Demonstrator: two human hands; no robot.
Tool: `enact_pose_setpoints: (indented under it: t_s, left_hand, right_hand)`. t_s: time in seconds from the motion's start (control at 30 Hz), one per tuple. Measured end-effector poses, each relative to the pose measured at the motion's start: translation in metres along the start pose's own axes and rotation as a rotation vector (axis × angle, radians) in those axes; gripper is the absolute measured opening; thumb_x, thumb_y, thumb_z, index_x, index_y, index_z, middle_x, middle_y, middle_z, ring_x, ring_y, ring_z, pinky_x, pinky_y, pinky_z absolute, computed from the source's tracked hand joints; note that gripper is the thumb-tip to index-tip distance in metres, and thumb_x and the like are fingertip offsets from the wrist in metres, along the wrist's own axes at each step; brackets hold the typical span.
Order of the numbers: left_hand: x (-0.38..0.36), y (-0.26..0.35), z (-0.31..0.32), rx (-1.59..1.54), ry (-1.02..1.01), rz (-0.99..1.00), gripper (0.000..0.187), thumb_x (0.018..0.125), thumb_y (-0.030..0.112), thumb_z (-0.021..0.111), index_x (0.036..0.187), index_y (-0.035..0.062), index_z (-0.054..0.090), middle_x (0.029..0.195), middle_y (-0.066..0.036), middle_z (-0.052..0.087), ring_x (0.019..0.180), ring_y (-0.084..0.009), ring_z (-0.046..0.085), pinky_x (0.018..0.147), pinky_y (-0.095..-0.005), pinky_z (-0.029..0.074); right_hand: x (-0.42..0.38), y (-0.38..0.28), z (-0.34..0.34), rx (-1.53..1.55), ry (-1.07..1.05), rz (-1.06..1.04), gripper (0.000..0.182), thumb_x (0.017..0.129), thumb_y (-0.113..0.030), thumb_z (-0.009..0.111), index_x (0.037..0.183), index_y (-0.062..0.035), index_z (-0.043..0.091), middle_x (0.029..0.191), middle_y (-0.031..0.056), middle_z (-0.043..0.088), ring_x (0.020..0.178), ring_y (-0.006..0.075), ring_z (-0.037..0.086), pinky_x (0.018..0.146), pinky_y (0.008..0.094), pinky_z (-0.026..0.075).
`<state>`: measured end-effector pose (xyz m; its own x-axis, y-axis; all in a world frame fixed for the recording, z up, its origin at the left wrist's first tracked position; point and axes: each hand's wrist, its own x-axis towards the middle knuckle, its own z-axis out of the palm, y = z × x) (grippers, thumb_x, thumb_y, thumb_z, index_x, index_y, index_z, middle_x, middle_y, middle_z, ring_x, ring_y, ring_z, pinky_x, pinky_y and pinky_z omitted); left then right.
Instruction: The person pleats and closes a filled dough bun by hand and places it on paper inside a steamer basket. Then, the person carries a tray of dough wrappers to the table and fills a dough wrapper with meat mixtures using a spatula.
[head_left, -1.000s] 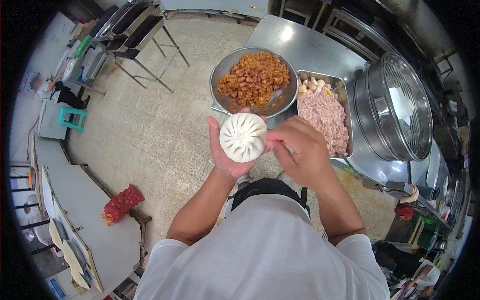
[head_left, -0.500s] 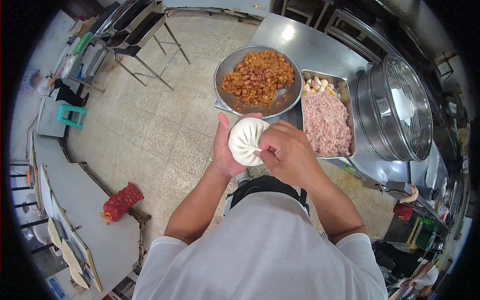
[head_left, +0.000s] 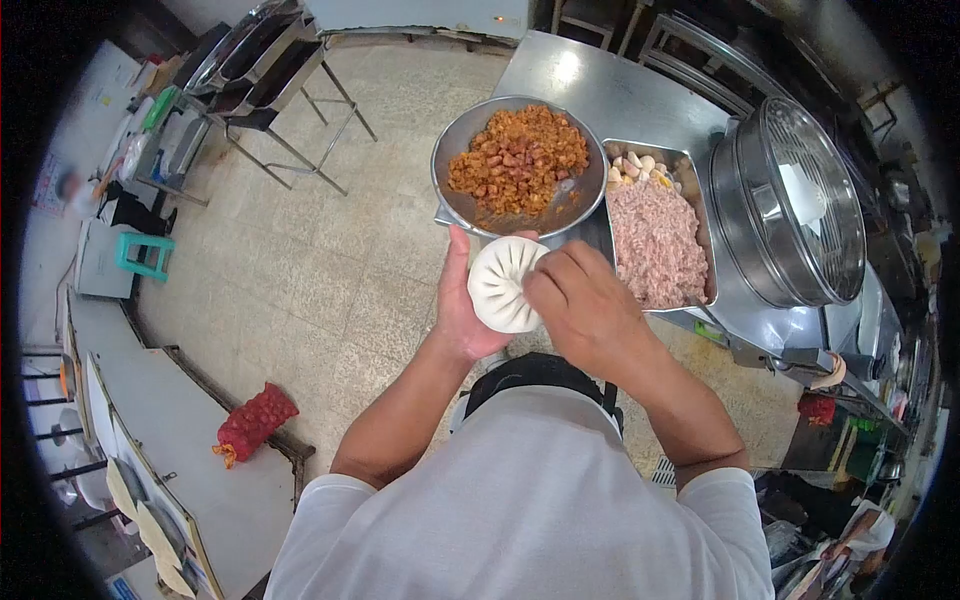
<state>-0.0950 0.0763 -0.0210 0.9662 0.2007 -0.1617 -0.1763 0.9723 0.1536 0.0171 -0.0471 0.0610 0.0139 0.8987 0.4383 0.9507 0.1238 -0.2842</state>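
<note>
A round white pleated bun (head_left: 497,288) rests in my left hand (head_left: 462,315), whose palm is under it with the thumb stretched up along its left side. My right hand (head_left: 585,305) has its fingers closed at the bun's right side, pinching the gathered dough near the centre. Just beyond the hands stands a metal bowl (head_left: 450,205) of orange-brown chunky filling (head_left: 520,160). Right of the bowl, a metal tray (head_left: 708,235) holds pink minced meat (head_left: 655,240) and pale clove-like pieces (head_left: 640,165).
Stacked metal steamers (head_left: 770,210) stand right of the tray on the steel table (head_left: 640,90). A red net sack (head_left: 256,422) lies on the left counter (head_left: 215,500). A teal stool (head_left: 145,256) and a person (head_left: 125,205) are at the far left.
The bun has turned in my left hand, and its pleats now run further round the centre. Both hands have shifted slightly right in view. The right fingers cover more of the gathered dough.
</note>
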Motion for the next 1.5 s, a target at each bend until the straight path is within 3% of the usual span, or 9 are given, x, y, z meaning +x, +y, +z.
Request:
enact_pose_setpoints:
  t_s: [0.1, 0.37, 0.43, 0.53, 0.7, 1.03, 1.33, 1.5]
  left_hand:
    - [0.004, 0.0, -0.009, 0.012, -0.131, -0.067, 0.087, 0.092, 0.075, 0.028, 0.131, 0.0025, 0.054, 0.124, -0.016, 0.062, 0.115, -0.0295, 0.06, 0.102, -0.0471, 0.046]
    - [0.007, -0.022, 0.01, -0.01, -0.057, -0.154, 0.086, 0.093, 0.075, 0.029, 0.131, 0.0022, 0.054, 0.125, -0.016, 0.061, 0.118, -0.0297, 0.059, 0.104, -0.0465, 0.044]
    - [0.008, -0.03, 0.015, -0.019, -0.081, -0.14, 0.085, 0.093, 0.074, 0.03, 0.131, 0.0022, 0.054, 0.125, -0.016, 0.061, 0.118, -0.0297, 0.058, 0.105, -0.0462, 0.044]
    - [0.012, -0.047, 0.025, -0.079, -0.199, -0.128, 0.083, 0.094, 0.073, 0.031, 0.131, 0.0022, 0.054, 0.126, -0.016, 0.06, 0.119, -0.0295, 0.058, 0.105, -0.0461, 0.043]
    - [0.018, -0.085, 0.045, -0.033, -0.068, -0.111, 0.081, 0.094, 0.072, 0.032, 0.13, 0.0025, 0.055, 0.127, -0.016, 0.06, 0.121, -0.0299, 0.057, 0.106, -0.0469, 0.042]
    - [0.027, -0.137, 0.057, -0.018, -0.054, -0.107, 0.081, 0.094, 0.073, 0.03, 0.132, 0.005, 0.054, 0.129, -0.016, 0.058, 0.121, -0.03, 0.056, 0.105, -0.0499, 0.043]
    - [0.031, -0.127, 0.056, 0.019, -0.105, -0.073, 0.08, 0.094, 0.073, 0.031, 0.131, 0.0065, 0.055, 0.127, -0.015, 0.06, 0.12, -0.0294, 0.058, 0.104, -0.0489, 0.044]
    - [0.03, -0.102, 0.057, -0.001, -0.111, -0.122, 0.078, 0.094, 0.072, 0.034, 0.129, 0.0051, 0.056, 0.127, -0.015, 0.06, 0.118, -0.0295, 0.058, 0.105, -0.0477, 0.044]
  right_hand:
    - [-0.002, -0.003, -0.003, 0.033, -0.054, -0.031, 0.015, 0.078, -0.013, 0.059, 0.089, -0.0035, 0.059, 0.092, 0.0122, 0.056, 0.09, 0.0277, 0.056, 0.079, 0.0383, 0.048]
    - [-0.018, 0.003, -0.011, 0.0, -0.055, -0.07, 0.015, 0.078, -0.014, 0.061, 0.087, -0.0025, 0.059, 0.089, 0.0117, 0.055, 0.089, 0.0273, 0.056, 0.079, 0.0385, 0.049]
    - [-0.025, 0.003, -0.021, 0.016, 0.067, -0.071, 0.015, 0.076, -0.014, 0.061, 0.086, -0.0033, 0.058, 0.088, 0.0117, 0.054, 0.087, 0.0274, 0.056, 0.077, 0.039, 0.048]
    - [-0.033, 0.006, -0.037, -0.048, 0.087, -0.076, 0.014, 0.075, -0.014, 0.061, 0.085, -0.0043, 0.057, 0.087, 0.0115, 0.053, 0.085, 0.0277, 0.056, 0.075, 0.0391, 0.048]
    - [-0.06, 0.023, -0.05, 0.039, 0.129, -0.183, 0.015, 0.075, -0.014, 0.061, 0.086, -0.0041, 0.058, 0.087, 0.0105, 0.053, 0.084, 0.0273, 0.056, 0.074, 0.0382, 0.049]
    - [-0.098, 0.052, -0.094, 0.124, 0.007, -0.282, 0.025, 0.073, -0.017, 0.063, 0.093, -0.0017, 0.065, 0.086, 0.0093, 0.055, 0.084, 0.0259, 0.057, 0.073, 0.0358, 0.051]
    - [-0.094, 0.038, -0.085, 0.027, 0.115, -0.143, 0.016, 0.071, -0.015, 0.064, 0.083, -0.005, 0.059, 0.085, 0.0093, 0.053, 0.083, 0.0261, 0.055, 0.071, 0.0362, 0.048]
    - [-0.073, 0.028, -0.073, 0.028, 0.149, -0.145, 0.016, 0.072, -0.013, 0.063, 0.084, -0.005, 0.059, 0.085, 0.0105, 0.052, 0.083, 0.0265, 0.055, 0.07, 0.037, 0.048]
